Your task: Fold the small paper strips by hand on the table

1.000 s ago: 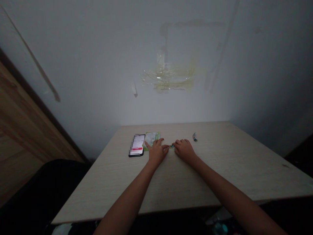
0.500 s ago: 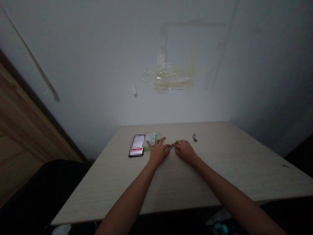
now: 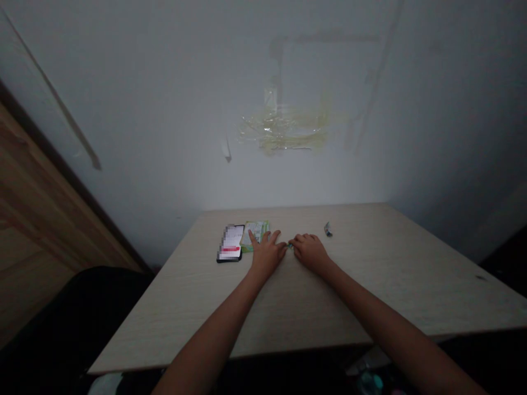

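A tiny green and blue piece (image 3: 290, 246) lies at the middle of the table, between the fingertips of both hands. My left hand (image 3: 267, 255) touches its left side with the little-finger side, while its other fingers and thumb are spread. My right hand (image 3: 310, 251) is at the piece's right side, its fingers bent and held together; what its fingertips grip is too small to make out. Beyond and left of my left hand lies a green and white packet (image 3: 257, 229), partly covered by that hand. A phone (image 3: 231, 243) with a lit screen lies left of the packet.
A small crumpled dark and silvery scrap (image 3: 328, 229) lies beyond my right hand. The pale wooden table (image 3: 370, 263) meets a grey wall with clear tape (image 3: 284, 129) on it. A black object stands at the left, and wooden boards lean behind it.
The fingers of my left hand have spread a little wider over the packet. My right hand has hardly moved, and the small piece remains between the hands.
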A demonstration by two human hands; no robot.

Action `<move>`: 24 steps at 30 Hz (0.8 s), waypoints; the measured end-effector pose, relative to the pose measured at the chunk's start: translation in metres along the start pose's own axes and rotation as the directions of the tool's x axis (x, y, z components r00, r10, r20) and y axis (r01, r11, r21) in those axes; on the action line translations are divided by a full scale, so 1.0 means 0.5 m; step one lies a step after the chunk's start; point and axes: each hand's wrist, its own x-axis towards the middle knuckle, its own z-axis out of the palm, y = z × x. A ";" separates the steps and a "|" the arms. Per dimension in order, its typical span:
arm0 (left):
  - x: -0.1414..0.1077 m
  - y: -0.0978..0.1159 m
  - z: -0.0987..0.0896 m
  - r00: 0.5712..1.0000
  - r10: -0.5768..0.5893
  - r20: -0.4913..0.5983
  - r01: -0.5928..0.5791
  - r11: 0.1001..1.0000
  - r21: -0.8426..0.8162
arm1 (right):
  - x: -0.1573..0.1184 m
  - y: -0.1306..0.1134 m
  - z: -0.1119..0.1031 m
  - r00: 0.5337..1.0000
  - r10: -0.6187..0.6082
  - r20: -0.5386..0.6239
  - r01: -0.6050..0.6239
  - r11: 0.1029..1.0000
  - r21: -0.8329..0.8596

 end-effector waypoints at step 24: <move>-0.010 -0.008 0.010 0.992 -0.107 0.065 0.111 0.991 -0.068 | 0.000 0.025 0.023 0.999 -0.013 -0.033 0.019 0.982 0.187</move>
